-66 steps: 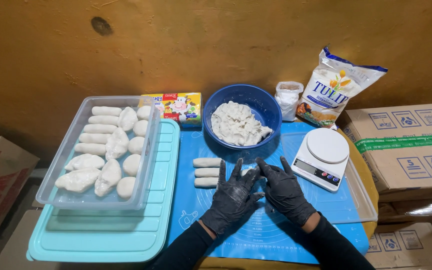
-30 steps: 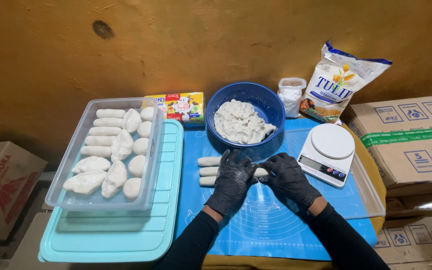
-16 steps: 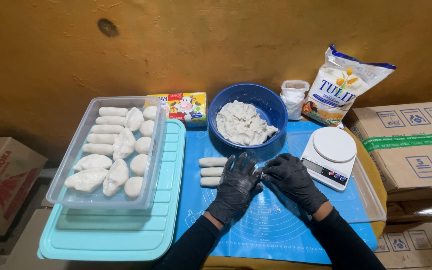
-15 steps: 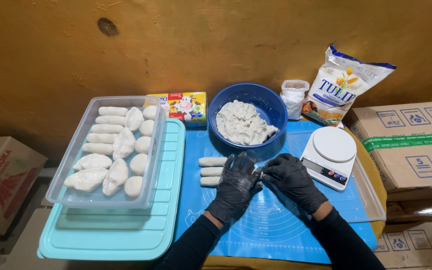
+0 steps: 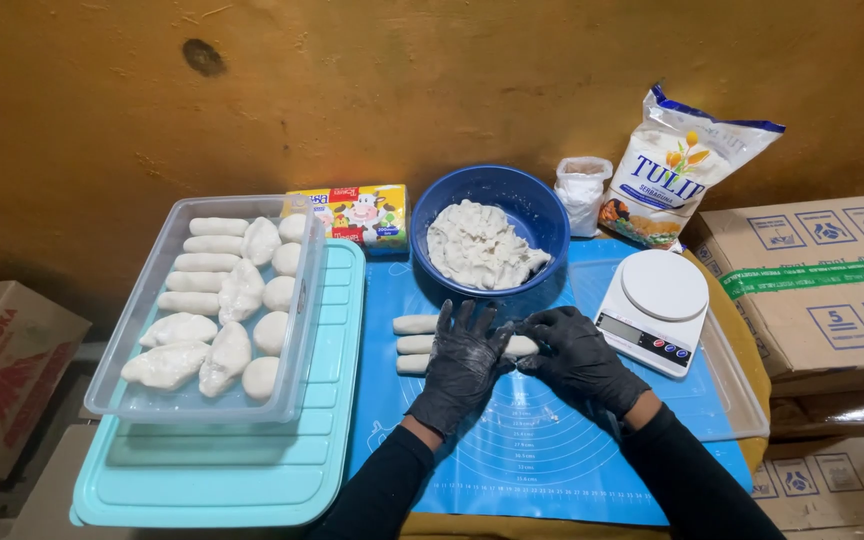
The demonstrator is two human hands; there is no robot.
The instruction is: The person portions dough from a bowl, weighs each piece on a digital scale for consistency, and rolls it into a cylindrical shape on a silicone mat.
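1. Lying on the blue mat [image 5: 552,450], three white dough logs [image 5: 414,345] point left to right
2. Left hand [image 5: 462,365] rests flat and open over them, fingers spread
3. Right hand [image 5: 577,355] curls around the middle log's right end
4. Left hand is nearer

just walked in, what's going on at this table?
A person in black gloves is working dough on a blue mat. The left hand lies flat over short dough logs; the right hand touches the end of one. A blue bowl behind holds more dough, a clear tray to the left holds shaped pieces, and a white scale sits to the right.
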